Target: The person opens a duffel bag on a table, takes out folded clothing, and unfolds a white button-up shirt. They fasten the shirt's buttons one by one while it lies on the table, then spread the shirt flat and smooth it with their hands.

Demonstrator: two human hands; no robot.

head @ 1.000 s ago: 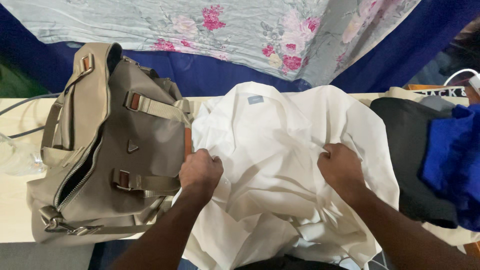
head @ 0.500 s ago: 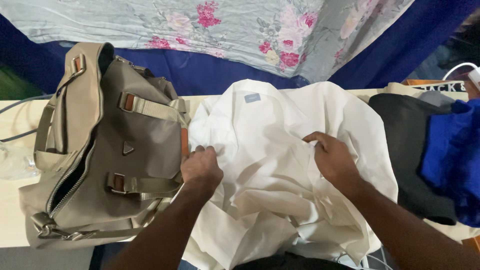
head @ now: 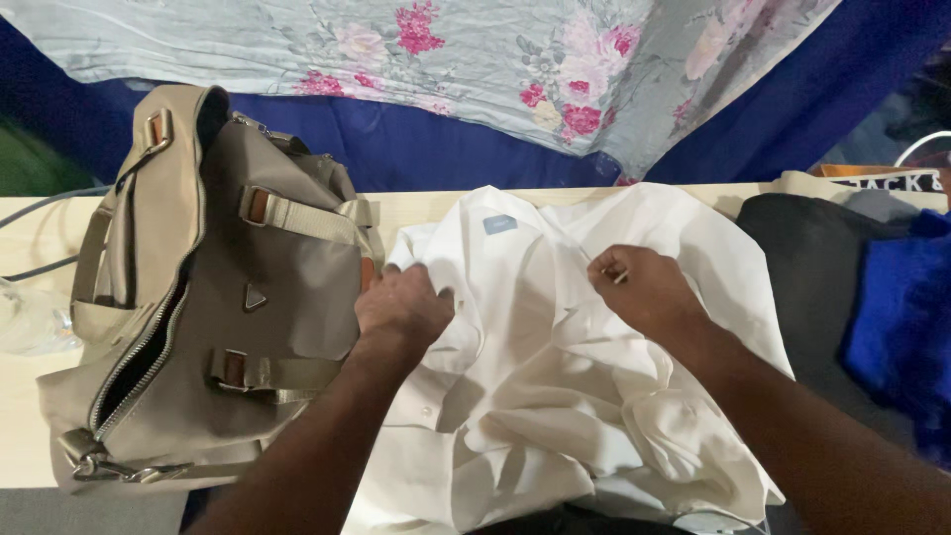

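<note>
A pale table [head: 30, 446] stands by a bed with a blue sheet [head: 436, 149] and a flowery cloth [head: 475, 59]. A white shirt [head: 555, 396] lies crumpled in the middle of the table, so both hands can reach it. The left hand [head: 401, 309] has its fingers curled shut on the shirt's edge, near the collar. The right hand [head: 644, 292] pinches the cloth with fingers together. A tan bag [head: 228, 327] sits just left, touching the shirt. Dark and blue clothes [head: 872, 307] lie to the right.
</note>
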